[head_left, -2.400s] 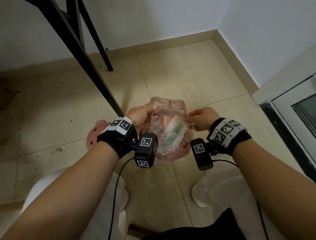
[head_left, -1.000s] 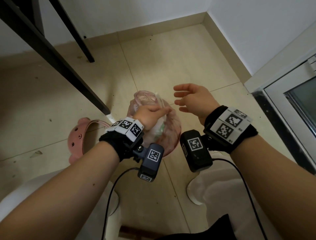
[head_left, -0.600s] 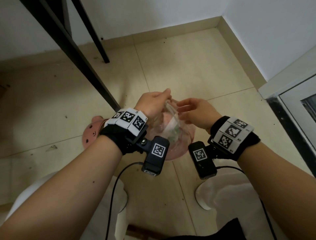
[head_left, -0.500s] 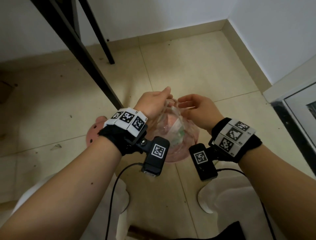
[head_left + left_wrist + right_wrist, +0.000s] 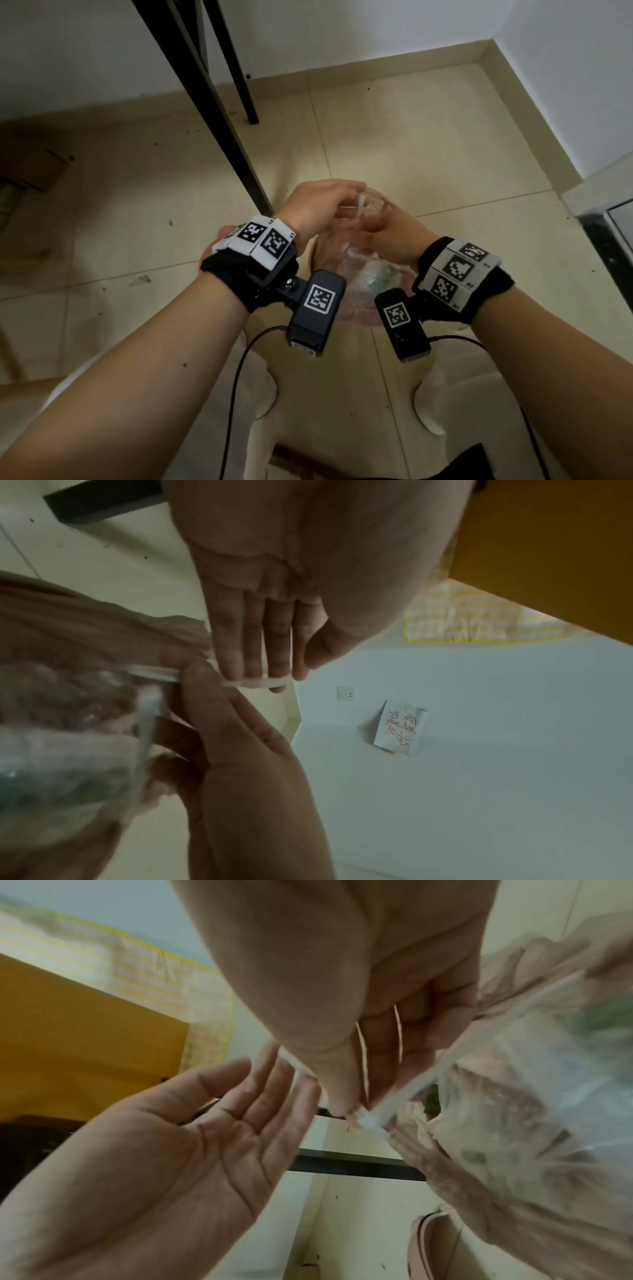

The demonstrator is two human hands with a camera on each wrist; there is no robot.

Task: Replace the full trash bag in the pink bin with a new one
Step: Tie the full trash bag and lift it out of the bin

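Trash bag, clear pinkish and full, hangs over the tiled floor between both wrists, its white drawstring pinched by the right hand, while the left hand lies flat-fingered with the string across its fingertips, pink bin below

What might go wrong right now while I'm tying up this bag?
1. Only the right hand pinches the thin drawstring. The left hand has straight fingers, with the string merely lying across their tips, so it may slip loose.
2. The bag looks full and no knot shows, so rubbish might spill if it tips.
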